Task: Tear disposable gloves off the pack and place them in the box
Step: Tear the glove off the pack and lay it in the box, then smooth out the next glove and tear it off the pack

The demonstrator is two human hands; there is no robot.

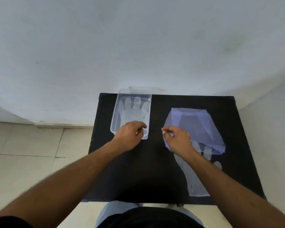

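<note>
A clear plastic box (115, 119) stands at the back left of the black table (155, 170). A translucent glove (132, 109) lies flat inside it, fingers pointing away from me. My left hand (130, 135) hovers over the box's near end, fingers pinched on the glove's cuff. To the right lies the bluish-purple glove pack (194, 125). More clear gloves (194, 183) stick out of its near end toward me. My right hand (178, 139) rests on the pack's near left corner, its thumb and fingers closed on the pack's edge.
The table stands against a pale wall (138, 46), with tiled floor (23, 153) to its left. A second clear plastic piece (145, 89), perhaps a lid, shows behind the box at the table's back edge. My body is at the table's near edge.
</note>
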